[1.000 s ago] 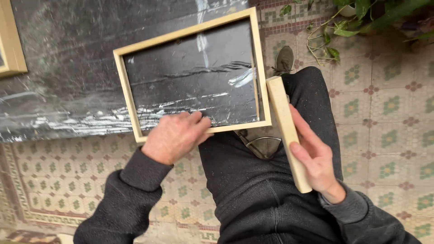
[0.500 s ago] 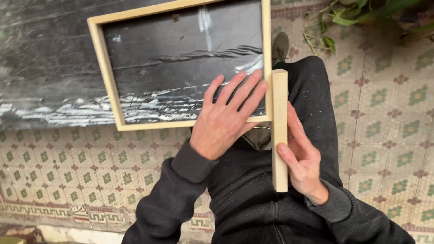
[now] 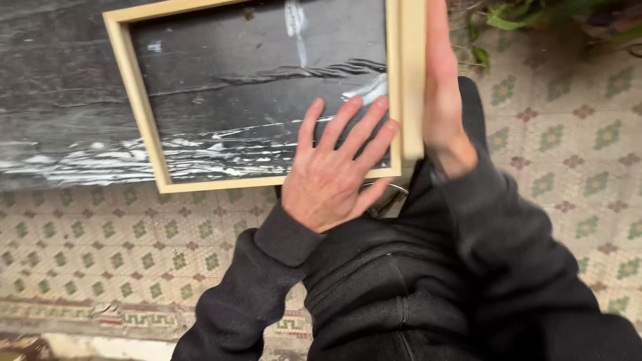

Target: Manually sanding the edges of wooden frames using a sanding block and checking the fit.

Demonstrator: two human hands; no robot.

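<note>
Under the left hand (image 3: pixel 332 177) lies a pale wooden frame (image 3: pixel 140 113), resting on black plastic sheeting (image 3: pixel 60 87) spread over the floor. The left hand is open and flat, fingers spread and pointing up and to the right, with its fingertips (image 3: pixel 350 105) over the dark panel inside the frame and its palm across the frame's lower rail; it grips nothing. Just to its right, a loose wooden strip (image 3: pixel 412 80) stands against the frame's right side. The right hand (image 3: pixel 443 100) is also open, fingers straight, pressed flat against the outer face of that strip without closing around it. Both arms wear dark sleeves, and the person's dark trousers sit below the hands. Patterned floor tiles (image 3: pixel 100 247) spread out beneath, and green leaves (image 3: pixel 515 17) show beyond the right hand.
</note>
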